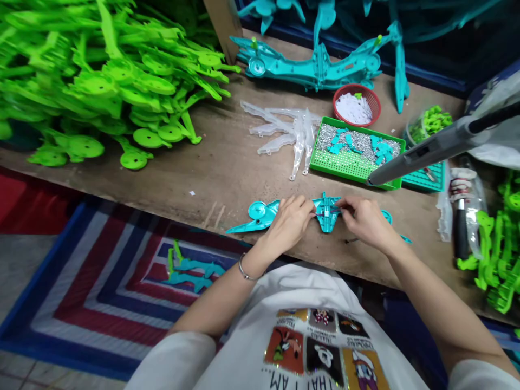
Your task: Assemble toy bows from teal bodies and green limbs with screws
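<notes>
A long teal plastic part (326, 221) with a wider, ribbed middle lies flat near the table's front edge. Thin dark strands that look like wire cross its middle. My left hand (293, 219) rests over the part's left arm, its fingers bent and pinched at the left end of the strands. On the other side, my right hand (368, 221) pinches close to the strands' right end; its fingertips partly hide what they hold. A thin dark end pokes out below the right hand, too small to name.
Bright green plastic parts (101, 86) pile up at left. Beyond my hands are clear plastic pieces (298, 141), a green tray (345, 168) of small metal pieces, and a red basket (377, 116). A grey pole (426, 149) slants in from the right, above a black-handled tool (460, 230).
</notes>
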Action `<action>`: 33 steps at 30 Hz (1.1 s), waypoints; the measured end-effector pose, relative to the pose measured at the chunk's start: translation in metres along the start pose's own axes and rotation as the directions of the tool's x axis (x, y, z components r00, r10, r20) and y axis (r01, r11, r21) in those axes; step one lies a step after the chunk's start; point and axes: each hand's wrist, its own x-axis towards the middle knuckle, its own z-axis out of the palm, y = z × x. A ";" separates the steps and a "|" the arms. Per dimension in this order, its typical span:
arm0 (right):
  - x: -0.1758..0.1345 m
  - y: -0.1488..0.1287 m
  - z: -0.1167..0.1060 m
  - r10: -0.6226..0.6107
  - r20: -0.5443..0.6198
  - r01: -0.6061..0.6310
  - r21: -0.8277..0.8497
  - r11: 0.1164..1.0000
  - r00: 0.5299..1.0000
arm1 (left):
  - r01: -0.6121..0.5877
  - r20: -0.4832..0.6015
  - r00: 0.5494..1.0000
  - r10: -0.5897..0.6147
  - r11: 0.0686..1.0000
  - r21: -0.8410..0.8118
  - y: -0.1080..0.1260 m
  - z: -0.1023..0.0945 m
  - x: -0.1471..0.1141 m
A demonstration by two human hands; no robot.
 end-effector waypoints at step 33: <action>0.026 0.032 0.015 0.161 0.159 -0.202 0.290 0.936 0.974 | -0.199 -0.227 0.967 0.118 0.903 -0.380 -0.025 0.001 -0.027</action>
